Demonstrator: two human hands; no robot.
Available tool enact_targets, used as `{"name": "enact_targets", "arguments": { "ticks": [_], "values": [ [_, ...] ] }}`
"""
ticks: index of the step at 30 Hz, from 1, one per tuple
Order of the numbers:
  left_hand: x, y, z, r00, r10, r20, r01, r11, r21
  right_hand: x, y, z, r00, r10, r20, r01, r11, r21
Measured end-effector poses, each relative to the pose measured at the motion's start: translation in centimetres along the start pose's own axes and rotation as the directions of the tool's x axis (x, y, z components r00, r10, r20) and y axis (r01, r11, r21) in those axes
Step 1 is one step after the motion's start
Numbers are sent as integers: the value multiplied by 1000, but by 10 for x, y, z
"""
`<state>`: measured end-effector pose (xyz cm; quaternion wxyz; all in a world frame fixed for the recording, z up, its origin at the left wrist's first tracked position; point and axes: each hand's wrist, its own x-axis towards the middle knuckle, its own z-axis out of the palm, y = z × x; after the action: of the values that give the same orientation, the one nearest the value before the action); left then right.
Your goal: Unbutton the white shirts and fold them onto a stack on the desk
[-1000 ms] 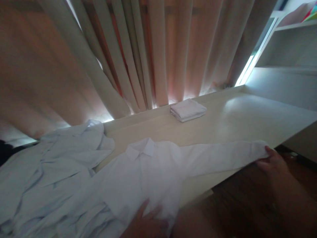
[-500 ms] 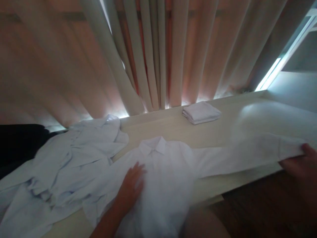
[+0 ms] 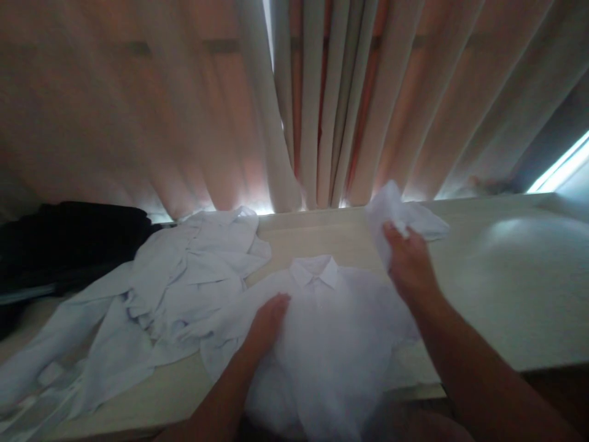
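A white collared shirt [image 3: 322, 331] lies front up before me, its buttoned placket running down the middle. My left hand [image 3: 269, 319] lies flat on the chest, just left of the collar, its fingers close together. My right hand [image 3: 409, 255] is closed on one of the shirt's sleeves [image 3: 381, 212], lifting its cuff end above the surface. This sleeve is folded back from the shoulder and slightly blurred. Behind my right hand, a folded white cloth [image 3: 430, 222] is partly hidden.
A second white shirt [image 3: 197, 270] spreads crumpled on the left, touching the first one's sleeve. Dark folded clothing [image 3: 78, 239] is piled at the far left. The pale surface [image 3: 510, 294] extends right. Long curtains [image 3: 193, 123] hang along the back edge.
My right hand has swung the sleeve from stretched out at the far right up and in beside the collar. My left hand stays on the chest. The view has shifted.
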<state>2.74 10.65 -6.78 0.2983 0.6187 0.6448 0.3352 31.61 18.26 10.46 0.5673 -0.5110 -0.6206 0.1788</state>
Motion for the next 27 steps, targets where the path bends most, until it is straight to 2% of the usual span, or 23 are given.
{"name": "enact_targets", "arguments": {
  "ticks": [1,3,4,6,7,8,9,10,12,15,18,21,22,24,27],
  "values": [
    [3,-2,-9,999,-29,-42,24,993,-115,-21,-7,33,994,8,110,-5,1000,-27],
    [8,-5,-24,987,-140,-81,99,920,-379,-67,-13,93,927,-55,371,88,993,-73],
    [11,-6,-30,978,-200,-63,141,851,-506,-90,-13,118,868,-101,486,173,979,-106],
    [15,-9,-38,958,-288,16,227,720,-656,-132,-5,152,683,-110,722,327,930,-167],
    [17,-10,-41,949,-314,44,263,704,-660,-148,1,160,607,-94,789,378,907,-183],
    [18,-11,-43,942,-331,57,291,721,-629,-161,6,163,555,-76,829,412,890,-194],
    [20,-13,-44,936,-349,51,312,751,-583,-171,11,161,526,-54,849,431,877,-211],
    [21,-15,-44,929,-369,35,329,777,-536,-178,15,154,519,-29,854,437,868,-236],
    [23,-18,-42,919,-394,7,348,803,-484,-182,23,132,534,39,845,427,850,-309],
    [23,-18,-37,916,-401,3,355,809,-468,-175,39,92,608,178,774,381,790,-481],
    [22,-11,-32,925,-380,-4,335,822,-461,-163,66,55,707,339,620,282,668,-688],
    [22,-3,-31,933,-361,-19,314,837,-449,-158,98,23,750,468,467,197,515,-834],
    [22,-1,-31,933,-360,-24,313,841,-440,-159,108,14,746,502,437,185,474,-861],
    [22,2,-32,931,-364,-26,320,849,-421,-162,124,-2,704,571,421,178,432,-884],
    [20,5,-33,929,-371,-10,336,853,-399,-168,138,-17,630,623,463,176,467,-867]
  ]
}}
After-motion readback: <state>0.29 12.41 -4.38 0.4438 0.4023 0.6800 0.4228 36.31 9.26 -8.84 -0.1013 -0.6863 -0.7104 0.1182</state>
